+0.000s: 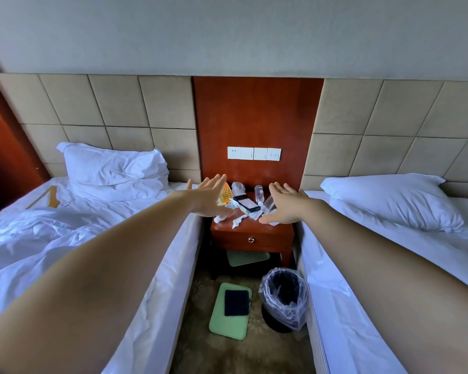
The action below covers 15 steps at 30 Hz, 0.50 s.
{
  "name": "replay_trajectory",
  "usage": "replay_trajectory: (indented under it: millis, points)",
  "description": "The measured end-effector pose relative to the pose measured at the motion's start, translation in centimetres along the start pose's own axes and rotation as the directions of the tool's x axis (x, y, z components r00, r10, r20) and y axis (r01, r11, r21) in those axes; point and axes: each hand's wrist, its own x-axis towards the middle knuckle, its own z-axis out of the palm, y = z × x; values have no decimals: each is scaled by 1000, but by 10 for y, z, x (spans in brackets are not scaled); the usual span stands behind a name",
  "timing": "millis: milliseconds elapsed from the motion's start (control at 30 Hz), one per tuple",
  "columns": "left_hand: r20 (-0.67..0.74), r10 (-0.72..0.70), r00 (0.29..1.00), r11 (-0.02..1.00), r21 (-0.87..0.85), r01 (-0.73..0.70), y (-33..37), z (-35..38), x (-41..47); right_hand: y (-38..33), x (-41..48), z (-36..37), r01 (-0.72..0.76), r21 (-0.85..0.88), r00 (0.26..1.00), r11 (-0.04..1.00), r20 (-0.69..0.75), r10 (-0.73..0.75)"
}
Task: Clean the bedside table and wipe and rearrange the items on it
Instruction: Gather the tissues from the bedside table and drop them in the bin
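Fingers (pixel 217 182) spread on left hand (pixel 208 198) and right hand (pixel 288 205), held out toward cluttered bedside table (pixel 251 231), bin (pixel 284 298) on carpet (pixel 254 352)

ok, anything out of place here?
Yes. Crumpled tissues litter the bedside table, a clear bottle lies on its side by the phone, and a green tray holding a dark cloth sits on the floor.

Light: dim, soft, cool-toned; source outside the view. White duvet (pixel 38 238) reads bluish.
Shadows: diffuse; deepest beneath the bedside table (pixel 227 233) and on the carpet (pixel 254 352) between the beds.
Glare: faint sheen on the wooden wall panel (pixel 257 117) and the bin liner (pixel 284 300).
Distortion: strong wide-angle bowing; padded headboard (pixel 114 103) seams curve toward the left and right edges.
Focus: soft throughout; tabletop items (pixel 247 205) lack fine detail. Near corners darken.
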Motion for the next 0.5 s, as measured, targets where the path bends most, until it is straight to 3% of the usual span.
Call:
replay_trajectory:
  millis: [500]
  points:
    - [24, 37, 999, 999, 33, -38, -86, -42, 144, -8, 154, -30, -33, 45, 999, 998, 18, 32]
